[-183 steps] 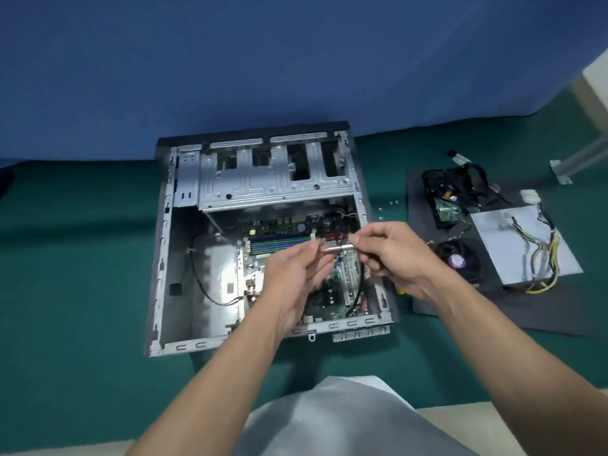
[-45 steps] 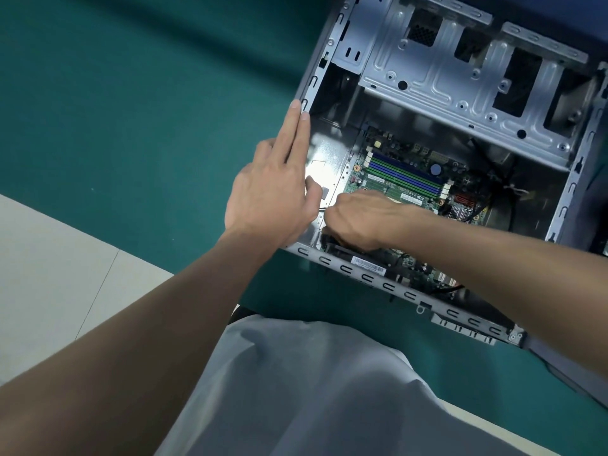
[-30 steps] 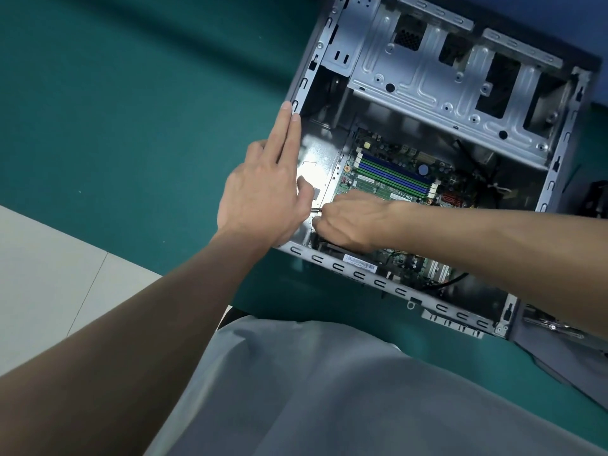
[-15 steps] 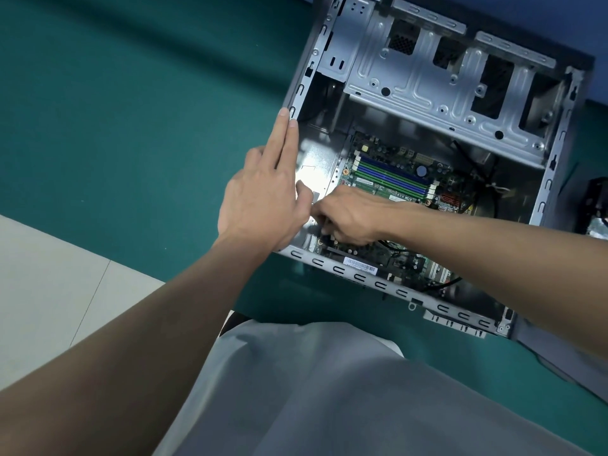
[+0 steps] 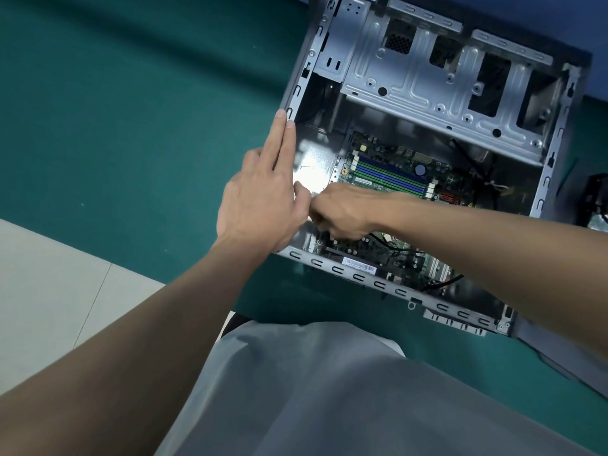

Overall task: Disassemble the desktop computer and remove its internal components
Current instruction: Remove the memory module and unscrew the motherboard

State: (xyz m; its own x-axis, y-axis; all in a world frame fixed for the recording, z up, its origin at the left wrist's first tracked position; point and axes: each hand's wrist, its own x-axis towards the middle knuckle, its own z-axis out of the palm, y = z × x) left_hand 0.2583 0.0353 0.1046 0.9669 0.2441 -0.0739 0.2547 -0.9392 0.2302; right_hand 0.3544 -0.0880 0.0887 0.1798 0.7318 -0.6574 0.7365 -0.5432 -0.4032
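The open grey computer case (image 5: 378, 284) lies on its side on a green mat. Its green motherboard (image 5: 391, 174) with blue and green memory slots is still inside. My left hand (image 5: 263, 199) rests on the case's left wall, two fingers straight along the rim. My right hand (image 5: 345, 212) is curled low inside the case at the motherboard's near-left part and grips a silver screwdriver (image 5: 315, 193). Only the screwdriver's end shows beside my left thumb. Its tip and whatever it touches are hidden under my hand.
A bare metal drive cage (image 5: 427, 83) spans the far side of the case. A black cable (image 5: 441, 283) loops over the board's near edge. Removed dark parts (image 5: 597, 205) lie at the right edge. Green mat (image 5: 148, 126) extends left; pale floor (image 5: 49, 291) lies at the near left.
Six seconds ago both hands held the screwdriver above the case. Over the last second and a half they have kept the same place inside it; only the view shifts slightly.
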